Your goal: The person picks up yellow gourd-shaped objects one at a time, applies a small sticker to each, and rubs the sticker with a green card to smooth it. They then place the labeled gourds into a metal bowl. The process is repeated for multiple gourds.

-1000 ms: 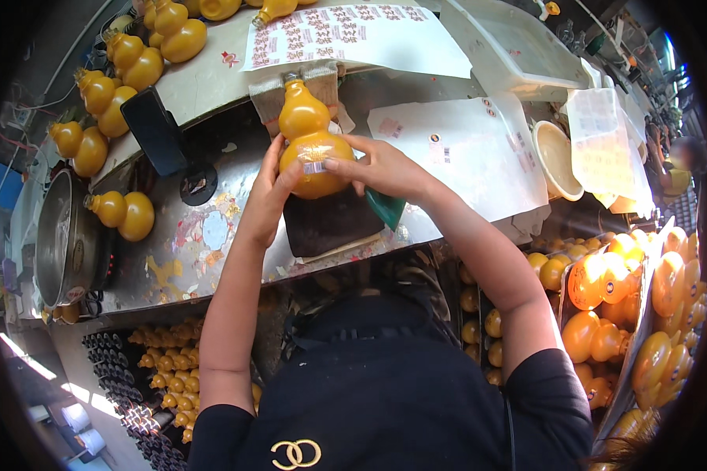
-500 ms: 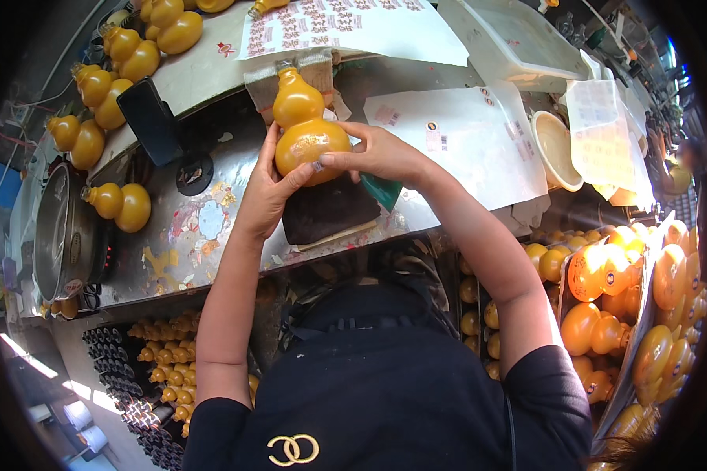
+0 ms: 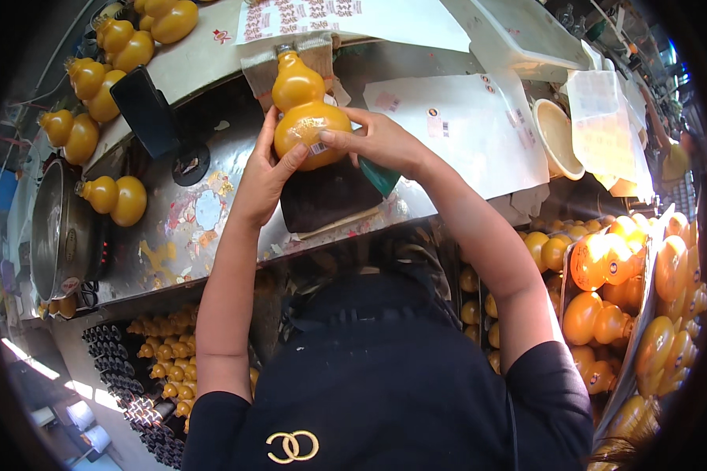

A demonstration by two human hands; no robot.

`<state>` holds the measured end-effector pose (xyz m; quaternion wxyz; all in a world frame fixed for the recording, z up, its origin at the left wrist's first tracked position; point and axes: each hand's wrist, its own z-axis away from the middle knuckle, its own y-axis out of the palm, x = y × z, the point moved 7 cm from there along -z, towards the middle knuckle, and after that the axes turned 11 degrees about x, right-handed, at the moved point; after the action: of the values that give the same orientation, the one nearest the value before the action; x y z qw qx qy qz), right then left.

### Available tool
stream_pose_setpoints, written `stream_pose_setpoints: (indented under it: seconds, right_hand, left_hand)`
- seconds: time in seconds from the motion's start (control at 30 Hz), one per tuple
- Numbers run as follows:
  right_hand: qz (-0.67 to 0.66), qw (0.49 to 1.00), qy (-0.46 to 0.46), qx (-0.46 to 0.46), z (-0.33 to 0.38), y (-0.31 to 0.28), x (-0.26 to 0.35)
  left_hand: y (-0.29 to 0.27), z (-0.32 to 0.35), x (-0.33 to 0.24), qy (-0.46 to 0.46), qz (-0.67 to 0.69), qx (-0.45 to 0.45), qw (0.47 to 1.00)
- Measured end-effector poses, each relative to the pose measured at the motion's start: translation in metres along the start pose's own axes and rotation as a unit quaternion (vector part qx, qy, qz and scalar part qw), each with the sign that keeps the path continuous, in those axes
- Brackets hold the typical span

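Bottle (image 3: 302, 110) held by left hand (image 3: 264, 182) and right hand (image 3: 391, 145), fingers (image 3: 292, 158) on lower bulb (image 3: 305, 130). Green piece (image 3: 380, 179) below right hand; phone (image 3: 144, 112) left, paper sheet (image 3: 479, 141) right.

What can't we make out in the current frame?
All in the head view:
Bottle: far side, turned away from the camera.
Left hand: some fingers, hidden behind the bottle.
Green piece: upper part, covered by the right hand.
Small label: markings, too small to read.
Sticker sheet: far end, cut off by the top edge.
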<state>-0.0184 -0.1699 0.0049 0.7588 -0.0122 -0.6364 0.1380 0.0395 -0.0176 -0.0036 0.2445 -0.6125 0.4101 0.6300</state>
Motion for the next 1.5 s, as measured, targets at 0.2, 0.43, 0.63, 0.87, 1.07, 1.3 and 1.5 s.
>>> stream_pose_setpoints:
  seconds: [0.2, 0.43, 0.63, 0.87, 1.07, 1.3, 1.5]
  right_hand:
    - [-0.025, 0.999, 0.013, 0.017, 0.007, 0.002, 0.003]
    - [-0.034, 0.999, 0.003, 0.004, 0.009, 0.005, 0.006]
    - [-0.048, 0.999, -0.011, 0.002, 0.010, 0.004, 0.005]
    - [-0.060, 0.997, -0.008, 0.051, 0.006, 0.005, -0.006]
    - [0.016, 1.000, 0.010, -0.002, 0.004, 0.001, -0.002]
    - [0.054, 0.998, 0.007, -0.038, 0.003, 0.000, 0.002]
    - [0.040, 0.998, 0.004, -0.051, 0.007, 0.001, 0.002]
  left_hand:
    - [0.000, -0.001, 0.000, -0.005, 0.008, 0.005, 1.000]
    - [0.002, 0.003, -0.003, -0.025, -0.038, 0.000, 0.999]
    - [0.008, 0.003, -0.006, -0.016, -0.019, -0.014, 1.000]
    - [0.006, 0.003, -0.005, 0.002, -0.012, 0.002, 1.000]
    - [0.006, -0.002, -0.007, -0.028, -0.019, -0.049, 0.998]
    - [0.003, -0.001, -0.001, 0.000, -0.011, -0.040, 0.999]
    - [0.001, -0.005, -0.001, -0.017, -0.024, -0.063, 0.998]
